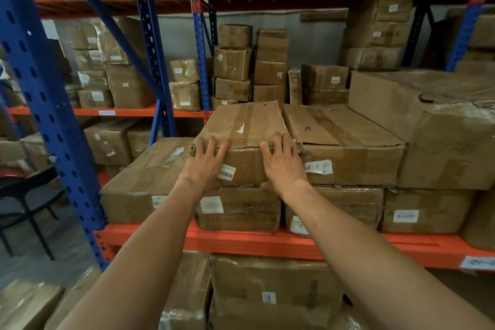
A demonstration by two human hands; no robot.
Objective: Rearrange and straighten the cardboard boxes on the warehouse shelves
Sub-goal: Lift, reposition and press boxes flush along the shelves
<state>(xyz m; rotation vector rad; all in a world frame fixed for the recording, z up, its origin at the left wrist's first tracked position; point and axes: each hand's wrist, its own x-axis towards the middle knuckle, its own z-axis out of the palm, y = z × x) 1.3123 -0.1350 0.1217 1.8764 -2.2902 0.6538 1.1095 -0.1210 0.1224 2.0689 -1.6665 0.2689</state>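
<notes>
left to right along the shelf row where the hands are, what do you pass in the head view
blue upright → low flat box → left hand → right hand → wide labelled box → big box

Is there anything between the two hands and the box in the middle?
No, nothing. The left hand and the right hand lie flat on the front of the middle box, fingertips over its top edge. A wider box sits close beside it on the right.
</notes>
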